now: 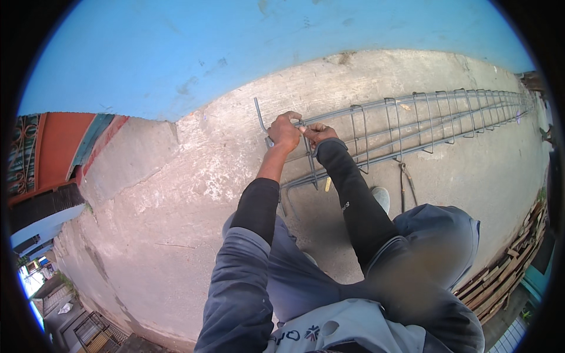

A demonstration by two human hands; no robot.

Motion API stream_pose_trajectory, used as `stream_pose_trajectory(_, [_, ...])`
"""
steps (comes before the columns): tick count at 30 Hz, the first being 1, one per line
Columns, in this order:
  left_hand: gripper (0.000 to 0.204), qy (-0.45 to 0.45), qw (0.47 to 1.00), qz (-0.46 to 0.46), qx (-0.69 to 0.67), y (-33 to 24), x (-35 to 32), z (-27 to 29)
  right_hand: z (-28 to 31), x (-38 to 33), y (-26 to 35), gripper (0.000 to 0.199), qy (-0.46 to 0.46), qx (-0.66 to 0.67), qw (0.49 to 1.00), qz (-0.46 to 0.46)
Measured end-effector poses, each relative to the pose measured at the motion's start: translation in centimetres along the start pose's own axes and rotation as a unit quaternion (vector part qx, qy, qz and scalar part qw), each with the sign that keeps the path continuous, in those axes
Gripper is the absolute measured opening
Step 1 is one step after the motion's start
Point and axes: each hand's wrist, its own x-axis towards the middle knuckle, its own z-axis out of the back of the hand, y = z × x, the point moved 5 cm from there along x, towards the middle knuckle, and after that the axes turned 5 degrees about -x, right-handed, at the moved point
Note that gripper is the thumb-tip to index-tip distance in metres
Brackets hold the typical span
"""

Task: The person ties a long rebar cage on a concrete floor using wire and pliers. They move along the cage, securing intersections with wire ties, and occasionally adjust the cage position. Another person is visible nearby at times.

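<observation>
A long rebar cage (pixel 391 129) of grey steel bars with square stirrups stretches from in front of me away to the right. At its near left end, my left hand (pixel 285 133) is closed around the upper bars beside the end stirrup (pixel 311 154). A bent bar end (pixel 258 113) sticks up just left of that hand. My right hand (pixel 320 133) is in a pinch at the stirrup's top corner, fingertips meeting those of the left. Whatever lies between the right fingertips is too small to make out. Pincers (pixel 404 179) lean against the cage's near lower bar.
Concrete ground (pixel 159 217) lies under the cage, with a blue wall (pixel 235 47) along its far side. A small yellow piece (pixel 328 184) is by the lower bar. Wooden strips (pixel 509 265) are stacked at the right. An orange panel (pixel 65 150) stands at the left.
</observation>
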Motion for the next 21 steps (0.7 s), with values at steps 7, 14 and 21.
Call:
stream_pose_trajectory(7, [0.022, 0.024, 0.999, -0.018, 0.027, 0.2, -1.0, 0.5, -0.9, -2.7, 1.1, 0.046, -0.036, 0.003, 0.999, 0.016])
stream_pose_trajectory(14, [0.027, 0.054, 0.998, -0.02, 0.003, -1.1, -0.8, 0.3, -0.3, -0.6, -0.5, 0.04, -0.029, 0.009, 0.999, 0.04])
stream_pose_trajectory(21, [0.028, 0.065, 0.996, -0.034, 0.05, -1.1, -0.9, 0.2, 0.8, -0.7, -1.5, 0.03, 0.056, 0.113, 0.992, -0.019])
